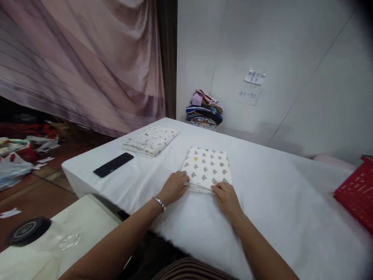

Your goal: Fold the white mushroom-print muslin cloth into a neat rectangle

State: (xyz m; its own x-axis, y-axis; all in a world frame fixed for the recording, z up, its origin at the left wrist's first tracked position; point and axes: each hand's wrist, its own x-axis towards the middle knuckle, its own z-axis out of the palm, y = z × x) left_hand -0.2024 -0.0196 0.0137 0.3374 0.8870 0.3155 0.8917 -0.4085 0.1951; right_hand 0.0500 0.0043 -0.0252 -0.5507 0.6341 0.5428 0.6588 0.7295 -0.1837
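Note:
A folded white cloth with grey mushroom-like prints [206, 165] lies flat on the white-covered table in front of me. My left hand [175, 187] is at its near left corner, fingers curled over the edge. At the near right corner my right hand [227, 197] pinches the edge between thumb and fingers. Several layers show along the near side between my hands. Farther left lies a second folded white cloth [153, 140] with small dark prints, untouched by either hand.
A black phone [113, 164] lies near the left edge of the white tablecloth [268, 202]. Folded clothes [204, 110] are stacked by the wall. A red basket [357, 192] stands at the right. Lower left, a clear container with a black lid [29, 231] rests on a pale surface.

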